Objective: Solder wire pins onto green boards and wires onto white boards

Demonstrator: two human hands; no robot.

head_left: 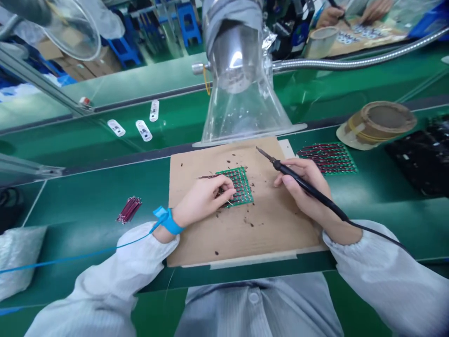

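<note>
My left hand (205, 199) rests on a brown cardboard mat (242, 234), its fingers pinched around a thin wire at the left edge of a small green circuit board panel (240, 183) with rows of red parts. My right hand (305, 185) grips a black soldering iron (298, 180) like a pen, tip lifted and pointing up-left, clear of the panel. A blue wrist strap (168, 220) circles my left wrist, its cord running off left.
A clear fume funnel (242, 103) on a metal hose stands behind the mat. A second green panel (328, 157), a tape roll (377, 124) and a black tray (421, 159) lie right. Loose red wires (129, 209) lie left. Another person's hands (351, 14) work far back.
</note>
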